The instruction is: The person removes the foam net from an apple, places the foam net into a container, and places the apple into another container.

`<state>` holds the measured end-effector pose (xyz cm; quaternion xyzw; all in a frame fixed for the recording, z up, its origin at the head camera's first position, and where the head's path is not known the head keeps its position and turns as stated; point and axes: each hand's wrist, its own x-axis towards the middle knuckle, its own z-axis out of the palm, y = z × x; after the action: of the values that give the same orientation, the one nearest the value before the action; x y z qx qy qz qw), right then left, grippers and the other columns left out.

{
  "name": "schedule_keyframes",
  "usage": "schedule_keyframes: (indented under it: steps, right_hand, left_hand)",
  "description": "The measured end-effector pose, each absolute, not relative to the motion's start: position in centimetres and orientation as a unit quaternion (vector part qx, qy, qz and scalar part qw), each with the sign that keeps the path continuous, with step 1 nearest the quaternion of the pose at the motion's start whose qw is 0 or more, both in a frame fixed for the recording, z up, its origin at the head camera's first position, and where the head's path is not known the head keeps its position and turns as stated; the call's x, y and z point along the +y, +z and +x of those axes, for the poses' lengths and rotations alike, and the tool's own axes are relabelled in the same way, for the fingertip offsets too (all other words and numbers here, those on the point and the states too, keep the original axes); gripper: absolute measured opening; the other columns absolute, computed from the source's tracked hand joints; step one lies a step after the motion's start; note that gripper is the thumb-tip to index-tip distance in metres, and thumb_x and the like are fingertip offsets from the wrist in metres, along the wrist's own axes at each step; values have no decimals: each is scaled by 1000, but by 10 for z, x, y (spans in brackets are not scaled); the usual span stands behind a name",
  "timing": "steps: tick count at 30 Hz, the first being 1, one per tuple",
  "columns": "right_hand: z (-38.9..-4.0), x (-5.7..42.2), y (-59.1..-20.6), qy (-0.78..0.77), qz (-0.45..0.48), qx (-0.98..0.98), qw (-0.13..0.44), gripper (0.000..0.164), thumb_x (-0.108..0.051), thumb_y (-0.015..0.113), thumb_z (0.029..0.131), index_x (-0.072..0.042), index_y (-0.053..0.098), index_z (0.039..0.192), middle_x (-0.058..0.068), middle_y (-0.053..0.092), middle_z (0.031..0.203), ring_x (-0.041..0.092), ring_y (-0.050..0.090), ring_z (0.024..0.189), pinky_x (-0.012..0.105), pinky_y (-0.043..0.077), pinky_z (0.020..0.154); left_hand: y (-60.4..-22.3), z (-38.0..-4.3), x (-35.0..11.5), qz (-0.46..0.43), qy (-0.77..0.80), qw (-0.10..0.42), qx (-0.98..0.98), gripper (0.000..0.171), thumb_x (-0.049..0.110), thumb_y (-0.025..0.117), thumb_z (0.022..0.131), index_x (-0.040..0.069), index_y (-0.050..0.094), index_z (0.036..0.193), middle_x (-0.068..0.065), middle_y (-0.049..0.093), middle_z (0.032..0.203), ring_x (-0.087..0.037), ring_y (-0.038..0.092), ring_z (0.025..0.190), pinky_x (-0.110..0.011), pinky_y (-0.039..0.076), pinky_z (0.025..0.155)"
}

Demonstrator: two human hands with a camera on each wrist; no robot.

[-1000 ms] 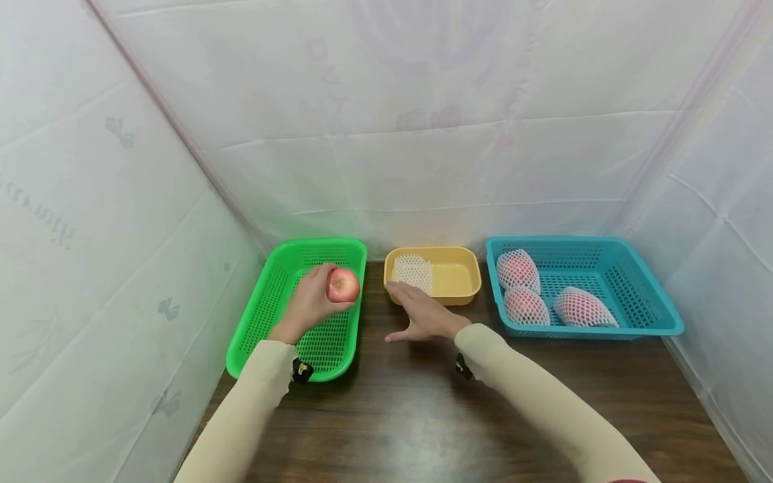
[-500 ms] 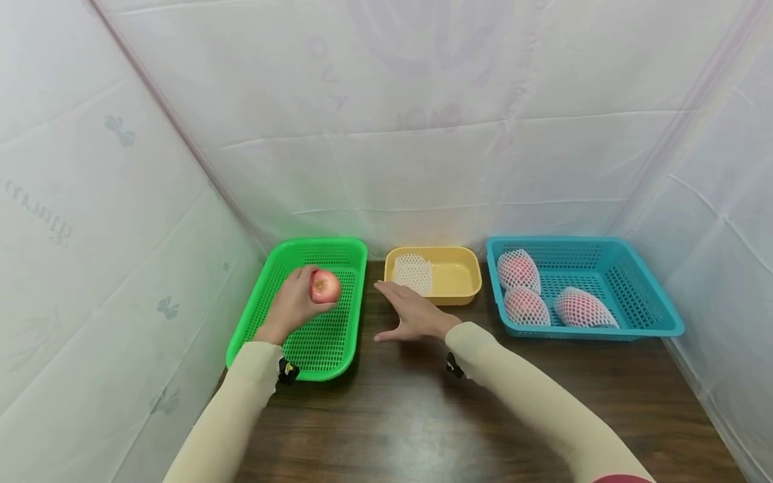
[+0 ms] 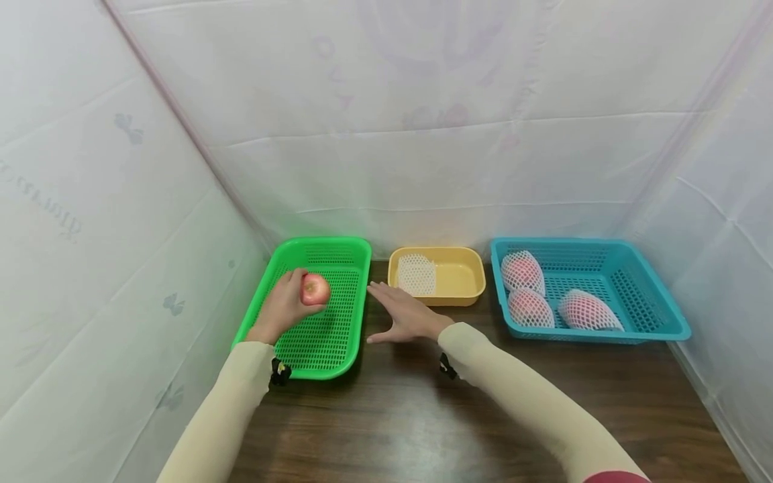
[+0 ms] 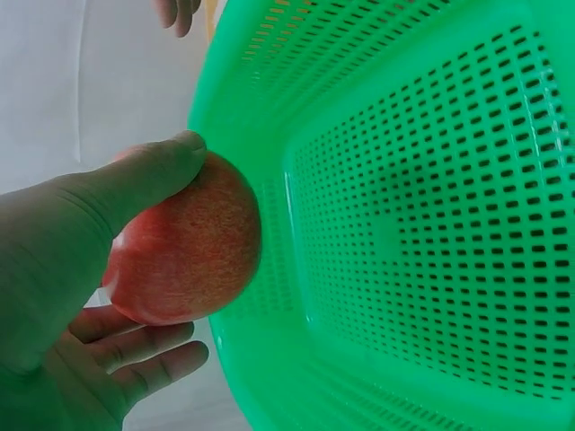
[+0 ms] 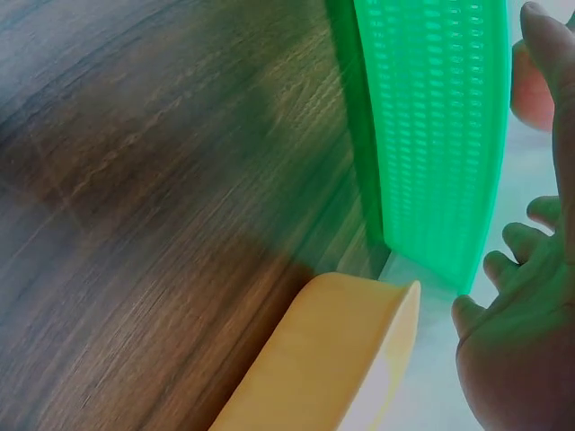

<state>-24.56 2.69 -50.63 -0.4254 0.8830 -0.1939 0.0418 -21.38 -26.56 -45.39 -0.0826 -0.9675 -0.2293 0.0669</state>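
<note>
A red apple [image 3: 315, 289] is gripped by my left hand [image 3: 282, 306] over the green basket [image 3: 356, 335]. In the left wrist view, the thumb lies across the top of the apple [image 4: 193, 247] with the other fingers beneath it; the basket's perforated floor [image 4: 431, 206] shows beyond. My right hand [image 3: 403, 314] holds nothing; its fingers are spread just right of the green basket's rim, in front of the yellow tray [image 3: 461, 282]. In the right wrist view, the right hand [image 5: 530, 332] shows at the right edge, near the basket wall [image 5: 440, 135].
White foam net sleeves [image 3: 417, 274] lie in the left part of the yellow tray. At the right, a blue basket [image 3: 655, 322] holds three net-wrapped fruits, one of them a reddish fruit [image 3: 523, 272]. All stand on a dark wooden table [image 3: 392, 416], with white sheeting behind and at both sides.
My left hand has carried the apple leftward, from near the green basket's right rim to over its middle. My right hand has drifted a little left, fingers still spread.
</note>
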Motion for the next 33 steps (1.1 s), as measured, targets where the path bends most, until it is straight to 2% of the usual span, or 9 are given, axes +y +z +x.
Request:
schedule_keyframes:
  steps: [5, 11, 17, 21, 26, 33]
  right_hand:
    - [-246, 21, -506, -183, -435, 881, 44, 112, -76, 58, 77, -13, 13, 157, 5, 11, 163, 21, 8, 149, 44, 17, 118]
    - [-242, 16, -506, -182, -421, 886, 68, 109, -76, 57, 78, -18, 11, 158, 2, 7, 164, 21, 6, 149, 41, 15, 118]
    - [-239, 8, -510, -177, -424, 886, 57, 102, -76, 51, 83, -15, 17, 157, 5, 7, 163, 24, 7, 149, 42, 17, 118]
    - [-237, 5, -515, -166, -423, 890, 37, 100, -77, 46, 84, -14, 18, 157, 8, 9, 163, 25, 9, 149, 44, 18, 117]
    - [-233, 3, -514, -166, -416, 893, 34, 99, -75, 48, 85, -13, 18, 156, 8, 10, 163, 25, 9, 149, 46, 18, 117]
    - [-231, 1, -514, -167, -411, 895, 39, 99, -75, 48, 85, -13, 17, 157, 8, 8, 163, 25, 8, 149, 45, 18, 117]
  left_hand:
    - [-455, -212, -272, -73, -218, 54, -972, 84, 36, 87, 70, 2, 43, 133, -19, 54, 115, -33, 55, 98, -49, 51, 75]
    - [-456, -211, -278, -68, -221, 51, -972, 80, 37, 88, 69, 1, 46, 128, -18, 55, 111, -33, 57, 92, -47, 51, 73]
    - [-453, -208, -283, -63, -224, 39, -972, 80, 37, 89, 68, -1, 47, 125, -19, 57, 107, -31, 58, 88, -44, 52, 73]
    - [-453, -209, -285, -66, -213, 37, -974, 77, 31, 88, 69, -5, 48, 124, -22, 58, 107, -34, 59, 90, -47, 51, 74]
    - [-453, -212, -285, -67, -201, 30, -977, 73, 19, 85, 68, -9, 47, 123, -28, 57, 106, -40, 58, 91, -51, 50, 74]
    - [-455, -218, -289, -37, -191, -16, -981, 66, 13, 84, 67, -9, 46, 116, -28, 57, 100, -41, 58, 89, -50, 49, 71]
